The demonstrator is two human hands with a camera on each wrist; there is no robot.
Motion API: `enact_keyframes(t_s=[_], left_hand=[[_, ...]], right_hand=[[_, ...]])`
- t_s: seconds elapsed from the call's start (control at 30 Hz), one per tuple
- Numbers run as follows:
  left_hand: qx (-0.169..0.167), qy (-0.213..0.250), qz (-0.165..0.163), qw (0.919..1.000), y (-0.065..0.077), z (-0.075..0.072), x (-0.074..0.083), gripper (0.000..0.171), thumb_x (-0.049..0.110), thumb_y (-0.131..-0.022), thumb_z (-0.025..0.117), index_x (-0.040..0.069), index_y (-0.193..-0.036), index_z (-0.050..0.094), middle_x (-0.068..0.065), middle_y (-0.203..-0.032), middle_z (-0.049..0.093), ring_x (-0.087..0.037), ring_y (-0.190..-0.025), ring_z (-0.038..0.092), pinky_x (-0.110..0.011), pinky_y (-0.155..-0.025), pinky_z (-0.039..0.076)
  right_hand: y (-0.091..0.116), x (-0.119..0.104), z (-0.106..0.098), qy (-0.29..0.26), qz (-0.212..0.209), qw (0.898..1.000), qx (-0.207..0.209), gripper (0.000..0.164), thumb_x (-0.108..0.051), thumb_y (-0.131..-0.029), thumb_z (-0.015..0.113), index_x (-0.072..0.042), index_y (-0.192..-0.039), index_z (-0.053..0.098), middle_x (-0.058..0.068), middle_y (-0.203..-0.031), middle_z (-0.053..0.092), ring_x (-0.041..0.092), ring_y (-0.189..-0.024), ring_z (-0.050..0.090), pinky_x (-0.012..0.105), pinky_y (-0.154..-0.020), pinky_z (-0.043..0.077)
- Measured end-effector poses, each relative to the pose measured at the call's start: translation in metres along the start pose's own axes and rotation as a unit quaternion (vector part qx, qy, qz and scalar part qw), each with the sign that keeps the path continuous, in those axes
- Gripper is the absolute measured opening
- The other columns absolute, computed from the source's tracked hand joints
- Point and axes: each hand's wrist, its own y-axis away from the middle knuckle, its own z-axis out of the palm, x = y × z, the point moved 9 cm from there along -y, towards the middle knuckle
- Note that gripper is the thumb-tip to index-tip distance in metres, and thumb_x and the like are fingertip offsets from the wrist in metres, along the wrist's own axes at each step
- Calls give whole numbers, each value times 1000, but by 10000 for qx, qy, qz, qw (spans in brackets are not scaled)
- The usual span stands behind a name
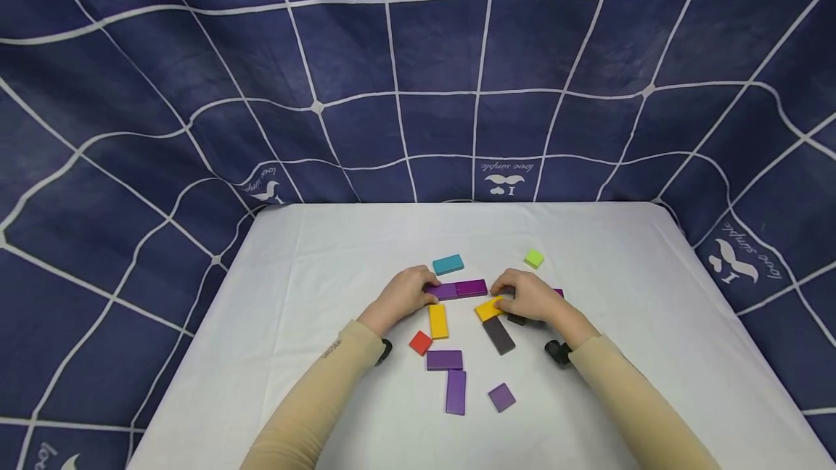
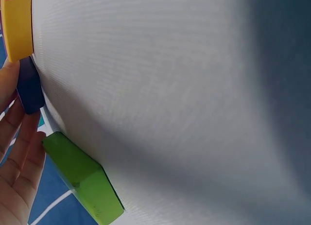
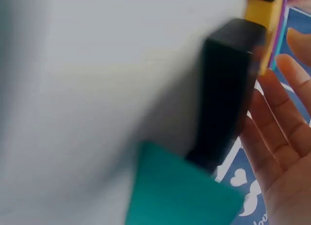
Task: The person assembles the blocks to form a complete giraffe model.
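**Printed curtain around a white table, both hands pinching blocks**

Far left, on the blue curtain (image 1: 98, 187), a cut-off "love" in the bottom corner. Next, the white-covered table (image 1: 202, 368), with a slanting left edge and broad open room up to the left sleeve (image 1: 326, 383); dark lettering there, too small to read. Left grip (image 1: 403, 292) pinched on the left end of a purple block (image 1: 447, 291), in line with a magenta block (image 1: 472, 288). Just behind, a teal block (image 1: 448, 264); in front, a red block (image 1: 421, 343) and a yellow block (image 1: 438, 321). Upside down on the curtain behind: "I", "love simple", heart and moustache. Right grip (image 1: 534, 296) pinched on the right end of a second yellow block (image 1: 488, 309), just beside a dark grey block (image 1: 498, 336). Farther back, toward the rear edge, a lime block (image 1: 534, 259). Past the right sleeve (image 1: 640, 397), wide room to the right edge; beyond, tilted, "love simple" again.
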Motion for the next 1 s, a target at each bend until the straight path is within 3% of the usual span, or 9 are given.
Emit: enact_keyframes(t_s=[0.13,0.3,0.63,0.83,1.0], left_hand=[[-11,-13,24,10000,0,2,1,30,23,-88,75,10,-115,73,-3,-107,70,-18,-99,64,-33,-100,52],[-2,-13,-28,10000,1,2,0,30,23,-88,75,11,-115,73,-2,-107,70,-17,-99,64,-33,-100,52],[-112,8,-219,9997,-1,5,-3,32,25,-89,74,12,-118,72,-1,-109,69,-16,-100,62,-32,-101,51],[-103,39,-198,9997,0,6,-3,32,25,-89,74,13,-118,72,-1,-108,69,-17,-100,62,-33,-101,51],[-63,14,-125,9999,0,3,-3,31,25,-89,74,12,-117,72,-1,-108,69,-17,-100,62,-33,-100,51]], right_hand=[[13,0,6,146,-210,9996,-102,20,-10,-83,77,-14,-102,73,-3,-101,66,13,-85,55,31,-80,52],[20,-5,9,432,-281,9986,-131,24,-7,-81,79,-10,-104,72,-2,-100,65,14,-87,56,36,-86,55],[10,-27,11,839,-543,9945,307,27,-12,-79,81,-7,-105,73,2,-100,66,14,-88,60,37,-89,56],[5,-29,16,910,-497,9938,399,32,-17,-79,84,-7,-107,72,2,-100,62,13,-86,57,34,-87,57],[0,-27,12,750,-525,9950,401,56,-23,-75,87,-7,-124,65,9,-122,60,25,-110,58,44,-100,51]])
